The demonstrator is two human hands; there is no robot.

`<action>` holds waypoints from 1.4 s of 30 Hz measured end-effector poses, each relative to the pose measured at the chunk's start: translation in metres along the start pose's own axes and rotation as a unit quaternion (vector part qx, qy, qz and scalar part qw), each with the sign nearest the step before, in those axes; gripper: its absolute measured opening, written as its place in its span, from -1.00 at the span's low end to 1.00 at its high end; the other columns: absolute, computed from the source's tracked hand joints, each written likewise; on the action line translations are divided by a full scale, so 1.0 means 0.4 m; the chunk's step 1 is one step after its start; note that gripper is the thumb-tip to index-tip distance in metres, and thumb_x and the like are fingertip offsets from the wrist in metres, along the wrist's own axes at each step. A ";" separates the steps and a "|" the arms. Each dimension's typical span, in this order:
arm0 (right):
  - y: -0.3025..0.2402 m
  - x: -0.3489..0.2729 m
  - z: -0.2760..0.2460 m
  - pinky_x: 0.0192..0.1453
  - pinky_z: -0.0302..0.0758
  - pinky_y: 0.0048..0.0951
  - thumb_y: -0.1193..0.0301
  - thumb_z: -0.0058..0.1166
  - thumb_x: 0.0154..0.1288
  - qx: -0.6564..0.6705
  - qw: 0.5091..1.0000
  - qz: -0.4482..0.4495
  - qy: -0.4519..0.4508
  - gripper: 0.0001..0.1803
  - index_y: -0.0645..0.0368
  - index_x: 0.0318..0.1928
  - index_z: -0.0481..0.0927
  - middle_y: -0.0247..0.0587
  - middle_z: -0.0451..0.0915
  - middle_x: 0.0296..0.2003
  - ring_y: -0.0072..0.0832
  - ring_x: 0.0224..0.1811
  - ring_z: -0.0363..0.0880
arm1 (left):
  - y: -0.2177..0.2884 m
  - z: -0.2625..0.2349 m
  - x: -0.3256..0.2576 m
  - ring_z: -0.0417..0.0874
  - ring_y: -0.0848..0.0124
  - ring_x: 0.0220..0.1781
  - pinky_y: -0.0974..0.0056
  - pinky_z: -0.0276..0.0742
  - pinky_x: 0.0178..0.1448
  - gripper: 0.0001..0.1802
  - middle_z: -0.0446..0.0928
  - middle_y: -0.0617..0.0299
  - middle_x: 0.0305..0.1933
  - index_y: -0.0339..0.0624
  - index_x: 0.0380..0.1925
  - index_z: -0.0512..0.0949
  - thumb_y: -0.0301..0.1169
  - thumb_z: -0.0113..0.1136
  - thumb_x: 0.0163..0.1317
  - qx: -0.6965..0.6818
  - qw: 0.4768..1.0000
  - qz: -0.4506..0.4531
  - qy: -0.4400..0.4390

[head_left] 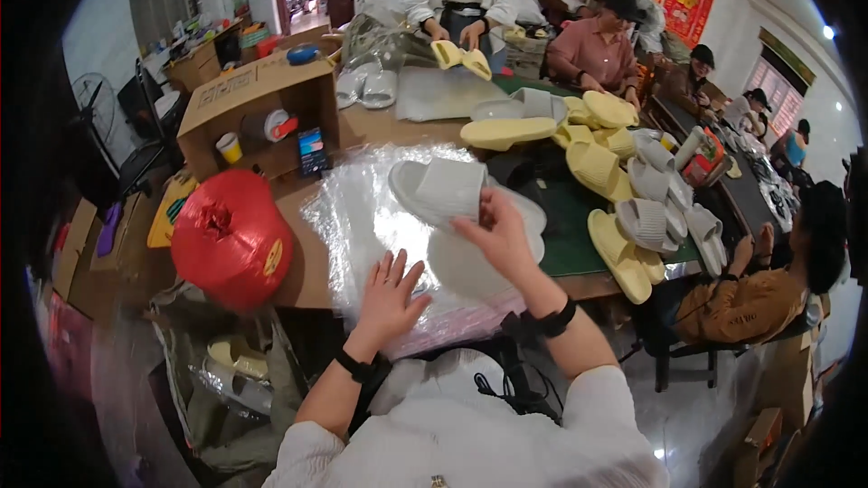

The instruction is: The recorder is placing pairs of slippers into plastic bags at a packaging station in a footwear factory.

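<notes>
A light grey slipper (440, 188) lies tilted above the stack of clear plastic bags (354, 194) on the table. My right hand (500, 233) grips the edge of its ribbed strap between thumb and fingers. Just under that hand rest pale slipper soles (466, 264), partly covered by the hand and the grey slipper. My left hand (393, 296) is spread open over the near left part of the bags, holding nothing. Whether its fingertips touch the plastic, I cannot tell.
Yellow slippers (597, 167) and grey slippers (644, 221) are heaped to the right. On the left stand a large red bundle (231, 239) and an open cardboard box (258, 95). Across the table a person holds yellow slippers (461, 59); other people sit along the right.
</notes>
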State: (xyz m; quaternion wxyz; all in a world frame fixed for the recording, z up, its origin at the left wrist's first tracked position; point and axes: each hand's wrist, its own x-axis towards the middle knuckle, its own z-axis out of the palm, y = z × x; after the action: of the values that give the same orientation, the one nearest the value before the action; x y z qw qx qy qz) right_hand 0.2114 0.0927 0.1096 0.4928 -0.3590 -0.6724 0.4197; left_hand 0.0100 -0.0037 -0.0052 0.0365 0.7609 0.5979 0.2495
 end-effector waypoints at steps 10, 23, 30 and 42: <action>0.115 -0.126 0.096 -0.35 0.51 -0.34 0.23 0.39 0.04 -0.284 0.951 -0.049 -0.109 -0.49 0.27 -0.09 0.52 -0.07 0.61 -0.46 -0.24 -0.48 0.58 | -0.008 0.016 -0.002 0.19 -0.11 0.47 -0.15 -0.06 0.53 -0.37 0.34 -0.13 0.35 -0.08 0.19 0.50 0.06 0.13 0.23 0.029 0.999 0.005 0.017; 0.107 -0.079 0.058 -0.08 0.50 -0.29 0.30 0.40 0.05 -0.293 0.943 -0.095 -0.125 -0.54 0.28 -0.10 0.55 -0.10 0.58 -0.29 -0.27 -0.20 0.57 | -0.013 0.012 -0.007 0.24 -0.06 0.42 -0.11 0.00 0.51 -0.36 0.38 -0.03 0.30 -0.10 0.19 0.48 0.04 0.16 0.20 0.000 0.997 0.030 0.070; 0.214 0.017 -0.033 0.14 0.39 -0.11 0.26 0.31 0.07 -0.356 0.918 -0.177 0.004 -0.48 0.31 -0.02 0.52 0.04 0.50 -0.09 -0.01 0.03 0.42 | -0.018 0.019 -0.007 0.23 -0.04 0.42 -0.12 -0.01 0.52 -0.39 0.38 -0.01 0.31 -0.08 0.16 0.50 0.04 0.16 0.21 0.009 0.996 0.037 0.085; 0.170 0.052 0.004 -0.18 0.45 -0.05 0.37 0.21 0.10 -0.399 0.911 -0.097 -0.046 -0.74 0.32 -0.40 0.46 0.12 0.48 -0.36 0.08 -0.27 0.49 | -0.025 0.020 -0.016 0.16 -0.09 0.48 -0.12 -0.04 0.54 -0.36 0.28 -0.06 0.41 -0.04 0.25 0.45 0.09 0.08 0.29 0.026 0.998 0.025 0.059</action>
State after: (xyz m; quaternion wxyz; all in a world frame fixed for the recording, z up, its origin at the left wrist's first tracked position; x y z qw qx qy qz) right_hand 0.2091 0.1374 0.0543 0.3150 -0.4389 -0.8375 0.0826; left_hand 0.0034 -0.0046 -0.0180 -0.0253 0.7604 0.5860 0.2788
